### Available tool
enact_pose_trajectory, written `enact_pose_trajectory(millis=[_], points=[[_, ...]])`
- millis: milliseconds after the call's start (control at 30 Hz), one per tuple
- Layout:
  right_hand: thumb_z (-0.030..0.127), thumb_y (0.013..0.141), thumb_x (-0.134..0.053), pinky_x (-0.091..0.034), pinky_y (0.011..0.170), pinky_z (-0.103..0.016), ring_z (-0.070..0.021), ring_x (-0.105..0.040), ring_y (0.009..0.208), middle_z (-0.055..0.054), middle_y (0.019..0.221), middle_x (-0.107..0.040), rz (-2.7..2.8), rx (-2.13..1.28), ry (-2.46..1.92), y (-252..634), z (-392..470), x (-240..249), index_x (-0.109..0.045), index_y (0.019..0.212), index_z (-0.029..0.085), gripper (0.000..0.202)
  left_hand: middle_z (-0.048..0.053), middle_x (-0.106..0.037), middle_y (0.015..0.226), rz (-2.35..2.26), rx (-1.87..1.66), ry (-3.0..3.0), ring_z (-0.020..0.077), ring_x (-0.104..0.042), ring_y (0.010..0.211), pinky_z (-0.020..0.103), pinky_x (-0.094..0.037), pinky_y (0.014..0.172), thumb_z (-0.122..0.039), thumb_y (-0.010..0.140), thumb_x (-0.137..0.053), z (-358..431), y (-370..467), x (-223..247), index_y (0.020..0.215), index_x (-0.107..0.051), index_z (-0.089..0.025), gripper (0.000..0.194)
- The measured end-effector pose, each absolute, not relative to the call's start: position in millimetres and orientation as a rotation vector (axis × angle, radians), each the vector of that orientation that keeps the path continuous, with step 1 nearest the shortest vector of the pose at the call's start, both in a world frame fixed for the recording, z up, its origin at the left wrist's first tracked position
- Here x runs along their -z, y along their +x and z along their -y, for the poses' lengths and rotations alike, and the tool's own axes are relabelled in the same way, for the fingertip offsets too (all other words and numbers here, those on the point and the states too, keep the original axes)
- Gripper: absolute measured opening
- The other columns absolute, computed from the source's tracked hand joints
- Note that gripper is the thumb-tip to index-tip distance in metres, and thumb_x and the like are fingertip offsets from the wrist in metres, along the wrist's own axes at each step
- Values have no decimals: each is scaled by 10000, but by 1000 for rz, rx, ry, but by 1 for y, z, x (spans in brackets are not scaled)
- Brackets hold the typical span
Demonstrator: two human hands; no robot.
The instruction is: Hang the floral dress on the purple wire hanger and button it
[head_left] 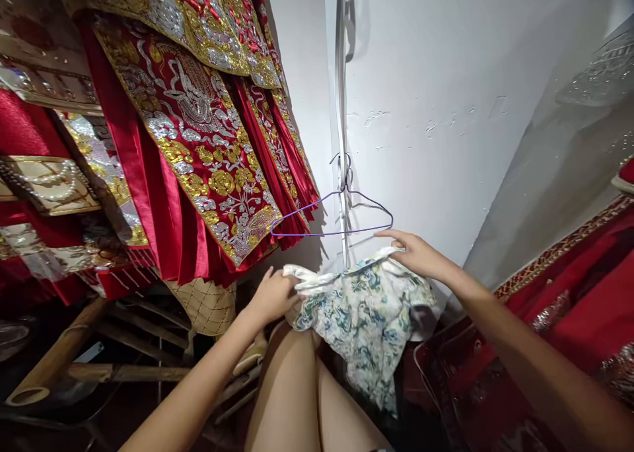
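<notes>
White wall [446,75] – red robes [198,128] left, hanger [331,224] above floral garment [364,313].

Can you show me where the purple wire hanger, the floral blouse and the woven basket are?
Thin purple wire hanger [331,232]: head view, on its bottom bar.
White blouse with blue-green floral print [364,313]: head view, middle of the cloth.
Tan woven basket [205,304]: head view, on its latticed side.

head-worn view, looking down, close in
</notes>
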State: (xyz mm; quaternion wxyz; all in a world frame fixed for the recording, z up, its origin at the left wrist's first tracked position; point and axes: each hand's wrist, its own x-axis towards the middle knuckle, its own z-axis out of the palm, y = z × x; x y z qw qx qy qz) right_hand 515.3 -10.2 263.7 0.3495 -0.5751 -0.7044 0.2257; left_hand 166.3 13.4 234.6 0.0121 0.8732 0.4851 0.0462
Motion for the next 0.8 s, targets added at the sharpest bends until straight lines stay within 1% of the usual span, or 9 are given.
enact_pose_trajectory(millis=[100,167,200,300,400,500,667,733,800], points=[[240,766,-514,-491,786,-330,-224,-635,841,-94,1115,-690,1711,-514,-1432,510,-31,-248,-497,1464,206,699,121,-718,1242,-1497,-555,2562,286,-648,1173,412,-442,1081,-337,933,-463,-17,157,-261,1139,-726,-176,371],[241,757,-513,-473,894,-345,-251,-626,1017,-108,1224,-677,1689,-531,-1384,500,-52,-240,-552,1410,195,656,107,-690,1309,-1504,-762,2461,271,-633,1222,365,-451,1071,-324,927,-420,-18,154,-275,1169,-720,-167,416],[235,747,-511,-468,899,-336,-249,-621,1037,-103,1222,-683,1695,-546,-1367,495,-59,-238,-607,1340,193,602,108,-672,1339,-1524,-834,2428,277,-611,1259,370,-435,1090,-332,923,-411,-19,153,-280,1180,-718,-157,436],[229,733,-498,-454,724,-289,-207,-613,800,-54,919,-721,1732,-574,-1352,486,-63,-232,-715,1000,187,346,135,-613,1404,-1589,-908,2347,314,-555,1330,408,-398,1121,-362,919,-397,-24,148,-289,1213,-707,-121,490],[241,740,-486,-341,574,-268,-162,-484,588,9,632,-581,1701,-526,-1383,488,-51,-230,-638,746,193,160,136,-630,1381,-1619,-892,2292,345,-541,1338,424,-419,1094,-391,924,-403,-29,147,-294,1195,-712,-133,486],[243,723,-508,-269,553,-269,-142,-403,555,30,570,-482,1616,-431,-1432,496,-36,-234,-567,667,201,92,110,-649,1369,-1617,-963,2298,354,-517,1358,436,-420,1091,-399,943,-402,-28,151,-297,1110,-721,-179,423],[239,687,-527,-250,568,-279,-142,-361,573,32,555,-426,1533,-351,-1448,503,-23,-242,-555,627,202,76,154,-455,1551,-1590,-1165,2347,342,-424,1436,446,-374,1134,-354,971,-386,-24,163,-305,1092,-663,-153,363],[252,705,-504,-274,573,-276,-148,-394,587,24,568,-447,1564,-387,-1411,499,-18,-242,-570,641,198,106,160,-485,1530,-1547,-1288,2335,326,-440,1426,442,-367,1141,-337,978,-384,-29,172,-313,1162,-637,-146,366],[259,729,-476,-302,573,-269,-152,-435,598,16,589,-475,1617,-443,-1368,495,-11,-242,-575,658,195,137,150,-586,1434,-1484,-1409,2323,300,-535,1333,418,-404,1106,-291,972,-383,-40,182,-324,1205,-620,-146,362]])
